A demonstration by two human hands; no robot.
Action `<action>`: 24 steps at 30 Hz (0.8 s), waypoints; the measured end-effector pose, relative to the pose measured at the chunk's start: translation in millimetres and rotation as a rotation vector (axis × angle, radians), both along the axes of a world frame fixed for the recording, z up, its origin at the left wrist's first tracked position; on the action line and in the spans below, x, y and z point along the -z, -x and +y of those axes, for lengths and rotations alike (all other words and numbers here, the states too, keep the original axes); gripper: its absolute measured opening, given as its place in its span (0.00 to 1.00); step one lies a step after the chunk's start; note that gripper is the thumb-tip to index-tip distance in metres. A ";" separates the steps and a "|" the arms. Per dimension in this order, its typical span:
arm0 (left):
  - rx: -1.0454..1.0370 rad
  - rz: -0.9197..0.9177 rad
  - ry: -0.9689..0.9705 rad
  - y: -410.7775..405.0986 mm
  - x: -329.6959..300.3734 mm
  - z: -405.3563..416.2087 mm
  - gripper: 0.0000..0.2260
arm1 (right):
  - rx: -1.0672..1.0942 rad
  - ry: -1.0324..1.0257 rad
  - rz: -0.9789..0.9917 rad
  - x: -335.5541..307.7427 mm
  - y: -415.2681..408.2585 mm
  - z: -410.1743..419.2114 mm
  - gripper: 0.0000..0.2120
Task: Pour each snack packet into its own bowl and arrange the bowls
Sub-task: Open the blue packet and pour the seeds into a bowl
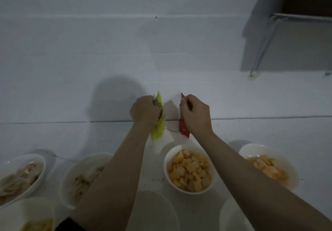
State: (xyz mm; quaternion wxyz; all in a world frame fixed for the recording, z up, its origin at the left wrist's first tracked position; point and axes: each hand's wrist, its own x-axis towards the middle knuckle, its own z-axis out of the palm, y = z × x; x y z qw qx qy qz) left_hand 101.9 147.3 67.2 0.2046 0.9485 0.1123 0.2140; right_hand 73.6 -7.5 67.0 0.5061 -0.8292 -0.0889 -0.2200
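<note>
A snack packet is held up over the white floor, its yellow side (159, 124) on the left, its red side (183, 126) on the right and a pale inner face between. My left hand (144, 110) grips the yellow side. My right hand (195, 114) grips the red side. Below the packet stands a white bowl (166, 160) full of orange-yellow square snacks. A second bowl (251, 149) at the right holds orange chips. Two bowls at the left, one (40, 159) far left and one (71, 171) behind my left forearm, hold pale chips.
Three more white bowls sit at the bottom edge: one with yellow snacks (16, 211), one under my arms (154, 211) and one at the right (231, 216). A metal-legged piece of furniture (265, 44) stands at the back right. Floor seams run across the view.
</note>
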 end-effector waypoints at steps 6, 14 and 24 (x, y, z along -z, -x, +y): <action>0.148 -0.281 0.250 96.0 -59.0 -36.6 0.13 | -0.010 -0.077 -0.092 -37.8 66.1 -21.9 0.13; 0.350 -0.172 0.668 211.9 -77.3 -140.8 0.11 | 0.043 -0.194 -0.088 -55.6 177.1 -120.1 0.11; 0.519 -0.018 0.876 307.2 -51.6 -306.8 0.11 | 0.042 -0.238 0.168 -34.9 300.4 -269.4 0.13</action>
